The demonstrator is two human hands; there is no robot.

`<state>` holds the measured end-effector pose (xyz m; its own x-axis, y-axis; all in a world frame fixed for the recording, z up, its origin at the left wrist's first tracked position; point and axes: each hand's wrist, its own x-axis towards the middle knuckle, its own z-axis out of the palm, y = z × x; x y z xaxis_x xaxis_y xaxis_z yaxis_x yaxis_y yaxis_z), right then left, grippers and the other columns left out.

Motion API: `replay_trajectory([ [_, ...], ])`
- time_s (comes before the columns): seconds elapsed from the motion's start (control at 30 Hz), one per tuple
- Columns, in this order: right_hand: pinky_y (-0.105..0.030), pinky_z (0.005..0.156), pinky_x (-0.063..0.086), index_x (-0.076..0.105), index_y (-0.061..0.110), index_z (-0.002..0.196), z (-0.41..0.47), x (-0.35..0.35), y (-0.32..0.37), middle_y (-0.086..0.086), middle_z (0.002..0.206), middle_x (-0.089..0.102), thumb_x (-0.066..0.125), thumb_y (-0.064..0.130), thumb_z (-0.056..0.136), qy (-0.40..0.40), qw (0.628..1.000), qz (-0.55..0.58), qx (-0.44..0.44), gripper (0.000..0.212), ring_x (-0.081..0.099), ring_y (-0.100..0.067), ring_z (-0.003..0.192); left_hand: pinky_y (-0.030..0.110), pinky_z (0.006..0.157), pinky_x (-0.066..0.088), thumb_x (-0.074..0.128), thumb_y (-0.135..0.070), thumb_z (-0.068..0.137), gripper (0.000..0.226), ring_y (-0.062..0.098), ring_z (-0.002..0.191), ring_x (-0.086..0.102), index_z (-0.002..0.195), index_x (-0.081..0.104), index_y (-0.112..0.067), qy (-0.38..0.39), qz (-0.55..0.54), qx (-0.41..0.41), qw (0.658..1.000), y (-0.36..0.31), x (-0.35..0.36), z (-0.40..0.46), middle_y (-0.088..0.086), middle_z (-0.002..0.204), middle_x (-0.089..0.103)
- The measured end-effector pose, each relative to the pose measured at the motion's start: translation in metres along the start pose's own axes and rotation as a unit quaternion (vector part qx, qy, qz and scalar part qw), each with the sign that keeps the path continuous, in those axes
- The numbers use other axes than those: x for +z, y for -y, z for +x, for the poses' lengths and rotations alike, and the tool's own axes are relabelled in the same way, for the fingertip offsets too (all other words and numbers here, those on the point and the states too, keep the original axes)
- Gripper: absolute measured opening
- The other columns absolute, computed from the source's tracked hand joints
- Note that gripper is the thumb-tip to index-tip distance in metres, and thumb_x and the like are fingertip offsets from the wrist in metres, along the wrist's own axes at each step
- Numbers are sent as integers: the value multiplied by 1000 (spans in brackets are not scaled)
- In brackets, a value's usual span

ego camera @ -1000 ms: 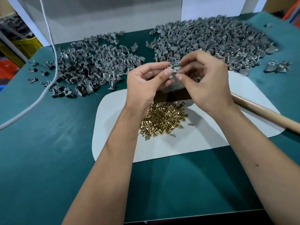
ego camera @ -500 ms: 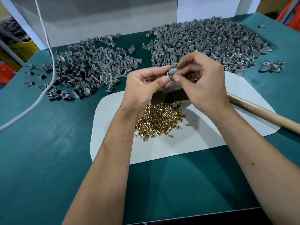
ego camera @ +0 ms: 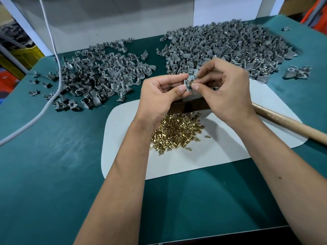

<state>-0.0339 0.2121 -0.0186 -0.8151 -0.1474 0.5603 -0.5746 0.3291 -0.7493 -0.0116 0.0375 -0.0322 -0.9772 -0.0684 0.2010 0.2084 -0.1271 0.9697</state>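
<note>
Head view. Inspector: Report the position of the work item.

Technician: The grey part (ego camera: 189, 81) is held in the air between both hands, above the far edge of the white mat (ego camera: 221, 152) and just in front of the right-hand pile of grey parts (ego camera: 230, 45). It touches neither the mat nor the pile.

Inspector: Report the finger state, left side.

Technician: The left hand (ego camera: 159, 96) pinches the grey part between thumb and forefinger at its left edge. The other fingers are curled loosely behind it.

Inspector: Right side.

Technician: The right hand (ego camera: 224, 91) pinches the same part from the right, with thumb and forefinger closed narrow on its face. A small item sits at the thumb tip, but it is too small to identify.

Inspector: List the surrounding items.

Technician: The heap of brass pins (ego camera: 177, 131) lies on the mat below the wrists, with a few pins loose beside it. A dark block (ego camera: 194, 105) stands on the mat under the hands. The left-hand pile of grey parts (ego camera: 99, 76) lies on the green table (ego camera: 53, 174), well apart from the right-hand pile. A wooden handle (ego camera: 292, 124) crosses the mat's right corner. A white cable (ego camera: 51, 50) runs over the left-hand pile.
</note>
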Motion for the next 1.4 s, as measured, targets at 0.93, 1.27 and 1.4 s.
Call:
replay_trajectory([
  [0.93,-36,66,60,59,12,89,-4,9,3,1,77,69,75,3,78,-14,999,-32,9,22,70,-15,72,27,76,63,71,17,83,28,19,73,73,110,71,10,-30,11,-16,999,-5,8,-3,21,89,74],
  [1.27,-27,68,58,67,11,89,-6,13,4,4,81,69,74,4,82,-23,998,-49,-10,13,68,-9,74,28,78,63,70,16,85,25,19,72,74,109,71,8,-44,4,-25,999,-5,8,-3,16,84,76],
  [1.4,-26,78,61,71,12,101,-5,8,3,5,88,73,76,5,84,7,999,-46,-8,19,71,-6,84,25,76,63,68,16,86,26,20,71,75,110,70,8,-45,-30,-50,997,-8,5,-4,16,83,77],
])
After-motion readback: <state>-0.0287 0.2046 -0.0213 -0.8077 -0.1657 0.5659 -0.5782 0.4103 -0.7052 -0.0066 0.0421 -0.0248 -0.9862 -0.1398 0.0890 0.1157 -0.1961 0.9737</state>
